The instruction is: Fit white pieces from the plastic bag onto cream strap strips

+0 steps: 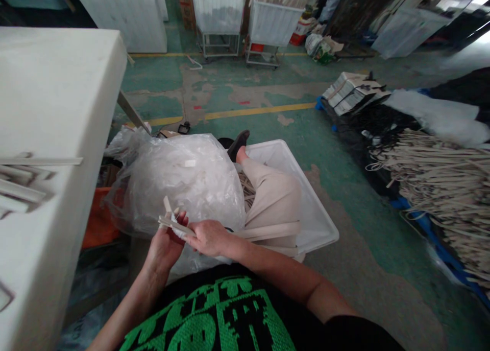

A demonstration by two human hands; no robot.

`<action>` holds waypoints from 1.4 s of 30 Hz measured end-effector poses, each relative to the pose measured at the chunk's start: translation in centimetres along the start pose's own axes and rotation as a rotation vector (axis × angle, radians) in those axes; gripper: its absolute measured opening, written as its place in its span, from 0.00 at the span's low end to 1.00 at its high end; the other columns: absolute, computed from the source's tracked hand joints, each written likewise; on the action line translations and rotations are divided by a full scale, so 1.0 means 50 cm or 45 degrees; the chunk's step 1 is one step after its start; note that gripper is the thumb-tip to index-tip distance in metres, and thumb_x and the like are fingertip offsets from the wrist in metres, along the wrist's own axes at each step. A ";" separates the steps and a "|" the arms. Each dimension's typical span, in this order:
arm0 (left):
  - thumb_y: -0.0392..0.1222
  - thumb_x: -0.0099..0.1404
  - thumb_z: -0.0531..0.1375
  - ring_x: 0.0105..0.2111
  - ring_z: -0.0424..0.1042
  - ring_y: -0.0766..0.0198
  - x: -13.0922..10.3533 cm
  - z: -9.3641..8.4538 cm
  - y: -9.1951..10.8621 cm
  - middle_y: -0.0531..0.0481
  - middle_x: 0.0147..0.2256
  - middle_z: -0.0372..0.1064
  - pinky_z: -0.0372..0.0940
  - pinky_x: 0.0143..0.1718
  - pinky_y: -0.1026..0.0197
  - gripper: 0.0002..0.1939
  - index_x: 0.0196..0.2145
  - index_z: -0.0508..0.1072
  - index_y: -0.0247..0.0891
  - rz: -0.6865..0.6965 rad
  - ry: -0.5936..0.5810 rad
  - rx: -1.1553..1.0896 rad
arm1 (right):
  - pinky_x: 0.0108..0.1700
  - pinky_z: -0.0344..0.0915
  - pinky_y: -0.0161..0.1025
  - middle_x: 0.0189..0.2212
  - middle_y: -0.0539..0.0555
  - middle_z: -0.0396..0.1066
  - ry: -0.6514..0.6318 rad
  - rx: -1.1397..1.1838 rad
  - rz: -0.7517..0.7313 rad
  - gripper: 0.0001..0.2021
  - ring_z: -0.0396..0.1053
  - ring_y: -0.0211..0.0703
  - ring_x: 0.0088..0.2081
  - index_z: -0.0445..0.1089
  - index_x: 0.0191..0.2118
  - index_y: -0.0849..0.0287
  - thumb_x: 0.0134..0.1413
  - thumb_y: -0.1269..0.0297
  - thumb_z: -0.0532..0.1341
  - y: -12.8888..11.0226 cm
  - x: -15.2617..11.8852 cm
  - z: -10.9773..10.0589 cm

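Both hands meet in front of my lap, over a large clear plastic bag (187,177). My left hand (168,243) is closed around the lower part of some pale strips (167,206), whose ends stick up past the fingers. With its fingers pinched, my right hand (209,237) grips the same pale strips from the right side. White material is wrapped around them between the two hands. More long pale strips (268,232) lie across my leg, behind the right wrist.
A white table (57,85) with pale pieces stands at the left. A white tub (306,203) is beside my leg. Bundled strips (440,182) lie on a blue pallet at the right. Wheeled white bins (220,14) stand farther back.
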State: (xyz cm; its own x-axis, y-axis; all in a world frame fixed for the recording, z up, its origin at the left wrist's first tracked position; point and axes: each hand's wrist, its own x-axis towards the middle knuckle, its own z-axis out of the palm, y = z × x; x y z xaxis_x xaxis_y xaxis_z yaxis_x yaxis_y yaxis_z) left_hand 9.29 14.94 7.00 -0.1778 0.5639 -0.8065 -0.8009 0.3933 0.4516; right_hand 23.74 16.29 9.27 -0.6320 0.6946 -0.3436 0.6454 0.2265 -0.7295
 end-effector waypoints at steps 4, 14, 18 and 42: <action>0.35 0.74 0.47 0.26 0.76 0.66 -0.011 0.008 0.008 0.50 0.28 0.77 0.72 0.28 0.65 0.20 0.32 0.77 0.36 0.081 -0.003 -0.030 | 0.31 0.61 0.33 0.26 0.49 0.75 -0.020 0.157 0.063 0.16 0.72 0.39 0.25 0.71 0.42 0.58 0.68 0.54 0.52 -0.004 -0.005 -0.011; 0.31 0.73 0.49 0.25 0.73 0.70 -0.021 -0.001 0.027 0.52 0.28 0.76 0.70 0.27 0.69 0.19 0.32 0.78 0.36 0.238 -0.082 -0.084 | 0.26 0.61 0.31 0.24 0.49 0.74 -0.037 0.386 0.061 0.18 0.70 0.36 0.21 0.69 0.41 0.60 0.67 0.51 0.51 -0.001 -0.005 0.006; 0.32 0.73 0.48 0.24 0.73 0.69 -0.030 -0.001 0.024 0.51 0.26 0.76 0.70 0.25 0.69 0.20 0.30 0.78 0.35 0.208 -0.120 -0.069 | 0.26 0.61 0.30 0.23 0.47 0.73 0.019 0.401 0.034 0.19 0.71 0.35 0.21 0.68 0.43 0.59 0.67 0.49 0.50 -0.002 -0.004 0.015; 0.35 0.67 0.57 0.28 0.70 0.67 -0.003 -0.026 0.188 0.56 0.27 0.75 0.71 0.31 0.66 0.10 0.31 0.77 0.42 0.442 0.203 -0.205 | 0.26 0.58 0.32 0.18 0.43 0.67 -0.109 0.217 0.053 0.12 0.70 0.38 0.24 0.65 0.31 0.56 0.62 0.56 0.55 0.006 -0.042 -0.021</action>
State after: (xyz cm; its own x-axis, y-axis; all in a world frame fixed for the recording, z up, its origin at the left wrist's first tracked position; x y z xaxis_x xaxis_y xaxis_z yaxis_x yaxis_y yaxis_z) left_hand 1.07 17.62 10.85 -0.5290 0.5186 -0.6717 -0.7549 0.0739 0.6516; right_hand 25.72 15.59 10.39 -0.6451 0.6388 -0.4193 0.5945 0.0750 -0.8006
